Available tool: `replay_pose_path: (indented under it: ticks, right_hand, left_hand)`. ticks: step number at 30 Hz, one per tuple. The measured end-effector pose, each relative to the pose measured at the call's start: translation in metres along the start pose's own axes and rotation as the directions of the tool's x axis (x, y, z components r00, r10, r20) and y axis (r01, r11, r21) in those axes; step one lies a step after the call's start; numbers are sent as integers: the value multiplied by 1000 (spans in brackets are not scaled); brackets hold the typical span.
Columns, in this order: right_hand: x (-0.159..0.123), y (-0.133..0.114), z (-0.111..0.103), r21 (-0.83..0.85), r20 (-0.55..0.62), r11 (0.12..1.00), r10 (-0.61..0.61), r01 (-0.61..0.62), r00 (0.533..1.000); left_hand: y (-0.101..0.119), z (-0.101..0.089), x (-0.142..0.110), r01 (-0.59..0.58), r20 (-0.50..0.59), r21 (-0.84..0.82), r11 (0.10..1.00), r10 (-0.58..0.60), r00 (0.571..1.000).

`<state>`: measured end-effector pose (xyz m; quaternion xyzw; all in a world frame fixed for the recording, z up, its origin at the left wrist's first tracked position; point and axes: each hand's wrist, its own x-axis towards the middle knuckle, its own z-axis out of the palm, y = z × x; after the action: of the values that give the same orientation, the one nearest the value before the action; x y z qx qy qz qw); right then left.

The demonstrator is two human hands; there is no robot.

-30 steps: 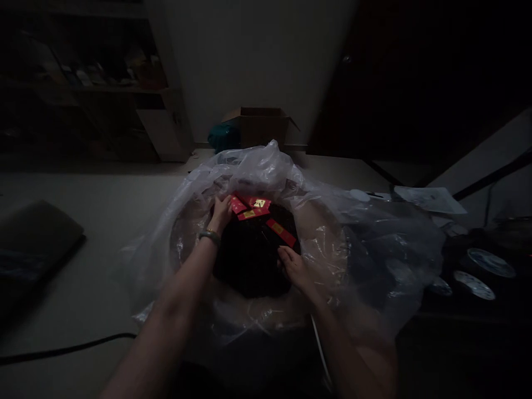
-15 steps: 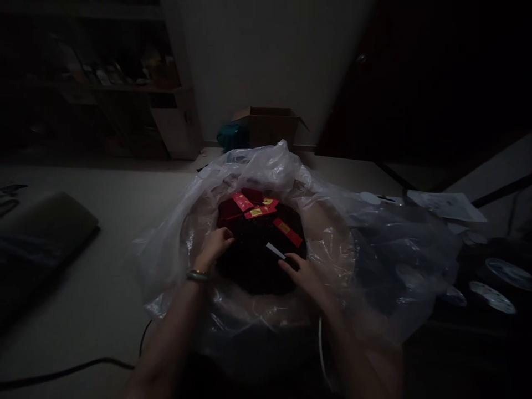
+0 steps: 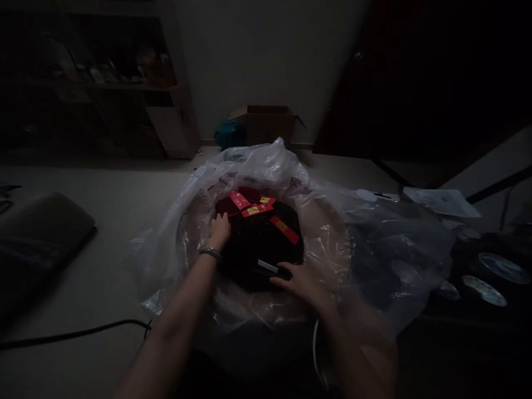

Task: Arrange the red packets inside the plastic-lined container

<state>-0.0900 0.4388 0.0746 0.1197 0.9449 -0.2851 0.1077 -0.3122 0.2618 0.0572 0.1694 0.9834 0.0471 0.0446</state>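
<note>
My right hand is closed, thumb and fingers around the end of a narrow object with a pale strip; the rest of it is too dark to identify. My left hand, a bangle on its wrist, has its fingers curled at the left edge of a dark mass, beside the red pieces. What those fingers grip, if anything, is hidden. Several red paper packets with yellow patches lie at the back of the mass. One red packet lies apart at the right.
Clear plastic sheeting lines the round container and spills over its rim. Behind stand an open cardboard box and a teal bag. Patterned plates are at the right. A black cable crosses the floor at left.
My left hand has moved forward to the red pieces at the back left. My right hand has drawn slightly nearer, and the pale strip has shifted left and closer, lying flatter.
</note>
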Motion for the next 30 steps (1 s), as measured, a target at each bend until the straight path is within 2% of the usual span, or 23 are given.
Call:
replay_pose_path:
  ticks: [4, 9, 12, 15, 18, 20, 23, 26, 30]
  right_hand:
    - [2, 3, 4, -5, 0, 1000, -13, 13, 1000]
    - [3, 3, 5, 16, 6, 1000, -12, 12, 1000]
    - [2, 2, 4, 15, 1, 1000, -1, 1, 1000]
    - [1, 1, 3, -8, -15, 1000, -1, 1, 1000]
    - [2, 2, 1, -27, -42, 1000, -2, 1, 999]
    - [3, 2, -3, -39, -60, 999, -4, 2, 998]
    - [7, 5, -12, -116, -67, 993, -36, 28, 997]
    - [13, 13, -20, -224, -44, 973, -65, 54, 997]
    - [19, 27, -25, -280, -3, 957, -78, 74, 997]
  left_hand:
    - [-9, -1, 10, -23, 50, -30, 999, 24, 998]
    - [-10, -18, 4, -28, 112, -45, 999, 33, 993]
    - [-8, -28, -21, -14, 103, -39, 999, 18, 995]
    - [-7, -33, -61, 16, 102, -25, 1000, -14, 995]
    - [-10, -32, -100, 53, 143, -2, 999, -52, 988]
    - [-15, -28, -118, -2, 143, 21, 1000, -1, 990]
    - [-20, -23, -123, -56, 13, -21, 998, 56, 998]
    - [-20, -20, -108, 40, -158, -96, 995, -55, 986]
    - [-19, -21, -79, 151, -233, -121, 981, -176, 956]
